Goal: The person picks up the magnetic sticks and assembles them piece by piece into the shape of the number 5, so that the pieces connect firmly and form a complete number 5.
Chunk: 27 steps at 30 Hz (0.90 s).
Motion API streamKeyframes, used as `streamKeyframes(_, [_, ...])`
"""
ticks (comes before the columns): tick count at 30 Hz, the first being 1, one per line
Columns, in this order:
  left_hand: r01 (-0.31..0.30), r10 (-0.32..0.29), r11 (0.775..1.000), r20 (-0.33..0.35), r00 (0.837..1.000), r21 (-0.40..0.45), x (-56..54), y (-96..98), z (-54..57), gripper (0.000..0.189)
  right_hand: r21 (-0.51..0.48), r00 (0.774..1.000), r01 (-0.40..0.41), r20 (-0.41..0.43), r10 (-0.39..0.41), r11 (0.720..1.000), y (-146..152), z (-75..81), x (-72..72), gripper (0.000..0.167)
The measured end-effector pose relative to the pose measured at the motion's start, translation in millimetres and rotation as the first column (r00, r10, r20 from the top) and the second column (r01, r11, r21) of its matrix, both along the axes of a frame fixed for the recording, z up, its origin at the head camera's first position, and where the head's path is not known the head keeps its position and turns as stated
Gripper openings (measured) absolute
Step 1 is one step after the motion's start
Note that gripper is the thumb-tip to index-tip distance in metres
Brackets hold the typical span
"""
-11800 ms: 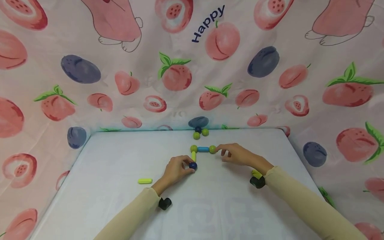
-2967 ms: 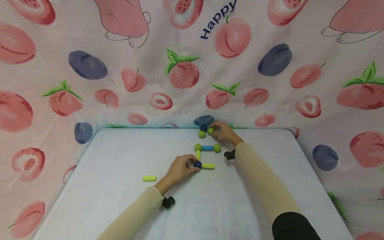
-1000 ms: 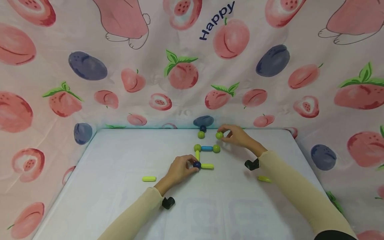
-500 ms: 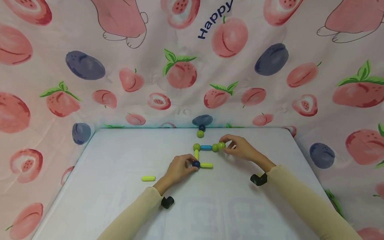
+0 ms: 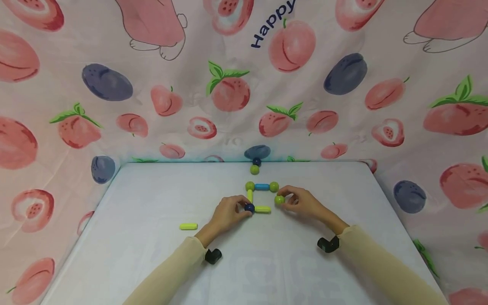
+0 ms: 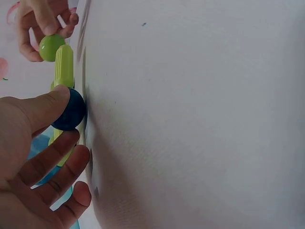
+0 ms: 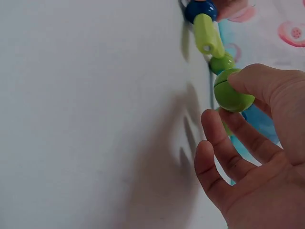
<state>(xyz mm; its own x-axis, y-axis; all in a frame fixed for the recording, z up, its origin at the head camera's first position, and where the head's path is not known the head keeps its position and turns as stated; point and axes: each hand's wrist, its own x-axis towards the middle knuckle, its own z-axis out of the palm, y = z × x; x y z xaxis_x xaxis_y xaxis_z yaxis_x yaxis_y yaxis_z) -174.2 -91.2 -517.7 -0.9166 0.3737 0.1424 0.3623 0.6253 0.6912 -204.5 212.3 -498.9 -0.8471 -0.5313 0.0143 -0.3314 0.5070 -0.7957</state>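
In the head view my left hand (image 5: 230, 212) pinches a dark blue ball (image 5: 249, 208) between thumb and fingers. Two yellow-green rods join that ball: one rod (image 5: 250, 196) runs back to a green ball (image 5: 249, 186), and another rod (image 5: 262, 209) points right with a free end. From the rear green ball a blue rod (image 5: 262, 187) leads to a second green ball (image 5: 274, 186). My right hand (image 5: 303, 202) pinches a loose green ball (image 5: 279, 200) just right of the free rod end, apart from it. The right wrist view shows this held ball (image 7: 232, 93) between thumb and finger.
At the table's back edge sit another dark blue ball (image 5: 256, 162) and a green ball (image 5: 254, 170). A loose yellow-green rod (image 5: 188, 226) lies left of my left hand. A fruit-print cloth (image 5: 160, 127) hangs behind the white table (image 5: 145, 190).
My right hand has taken a green ball from the back group and carried it forward, past the frame's right ball. A yellow-green rod was added to the blue ball. My left hand keeps its hold.
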Motion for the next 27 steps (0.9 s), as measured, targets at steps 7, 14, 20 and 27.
streamKeyframes(7, [0.0, 0.0, 1.0, -0.02, 1.0, 0.008, -5.5, 0.9, -0.8, 0.026, -0.002, 1.0, 0.027, -0.003, -0.027, 1.0, 1.7, -10.2, 4.4, 0.034])
streamKeyframes(14, [-0.008, 0.008, 1.0, -0.024, 1.0, 0.012, -9.4, 2.3, -0.2, 0.027, 0.001, 0.999, 0.043, -0.02, -0.043, 0.999, -2.5, -16.3, 6.9, 0.033])
streamKeyframes(20, [-0.01, 0.011, 1.0, -0.033, 0.999, 0.02, -11.6, 2.7, -1.2, 0.026, 0.013, 0.998, 0.059, -0.033, -0.059, 0.998, -4.0, -18.5, 9.7, 0.035])
streamKeyframes(27, [-0.015, 0.016, 1.0, -0.039, 0.999, 0.026, -13.4, 2.8, -3.0, 0.027, 0.018, 0.997, 0.064, -0.049, -0.063, 0.998, -4.8, -18.0, 10.6, 0.035])
